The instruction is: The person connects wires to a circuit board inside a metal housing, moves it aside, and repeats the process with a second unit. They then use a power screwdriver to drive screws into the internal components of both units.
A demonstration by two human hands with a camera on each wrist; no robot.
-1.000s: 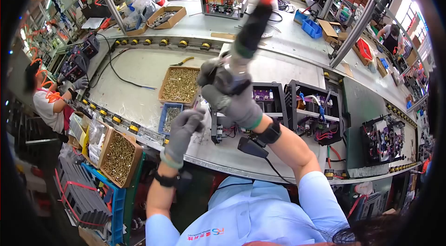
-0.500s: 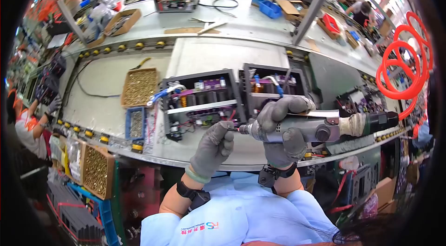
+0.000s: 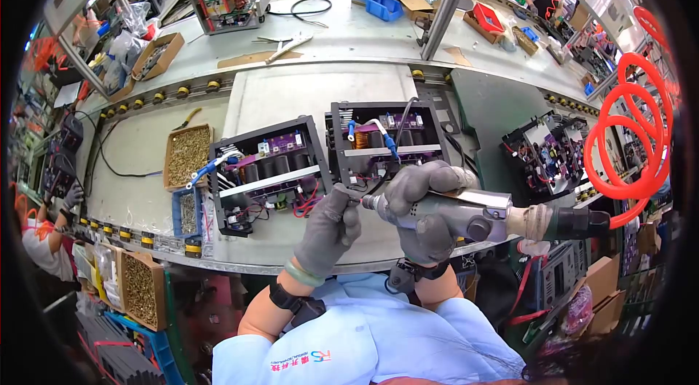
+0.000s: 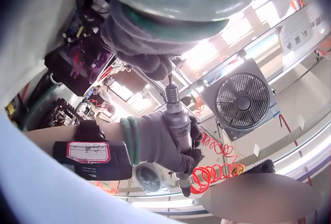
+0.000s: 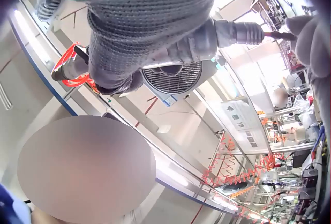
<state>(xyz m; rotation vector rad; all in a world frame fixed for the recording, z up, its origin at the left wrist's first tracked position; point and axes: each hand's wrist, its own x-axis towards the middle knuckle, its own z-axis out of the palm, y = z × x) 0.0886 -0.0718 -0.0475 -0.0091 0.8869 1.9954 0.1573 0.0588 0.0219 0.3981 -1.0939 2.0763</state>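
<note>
Across the front of the body, my gloved right hand [image 3: 422, 239] grips a silver air screwdriver [image 3: 473, 214], which lies sideways with its nose to the left. The fingertips of my gloved left hand [image 3: 324, 232] pinch the end of the screwdriver bit [image 5: 274, 35]; whatever sits at its tip is hidden by those fingers. In the left wrist view the bit reaches right up to the fingertips. Just beyond my hands stand two open black housings, one at left [image 3: 273, 188] and one at right [image 3: 386, 145], with purple circuit boards, wires and a metal crossbar inside.
A box of brass-coloured screws [image 3: 188, 156] and a blue bin [image 3: 187, 214] stand left of the housings, with pliers [image 3: 188, 118] behind. A red coiled hose [image 3: 619, 137] hangs at right. Another unit [image 3: 546, 148] sits on a green board [image 3: 495, 116]. Rollers line the bench.
The screwdriver has come down from overhead to lie level between my hands. My left hand has risen to its bit and pinches it. The head view has swung to the right.
</note>
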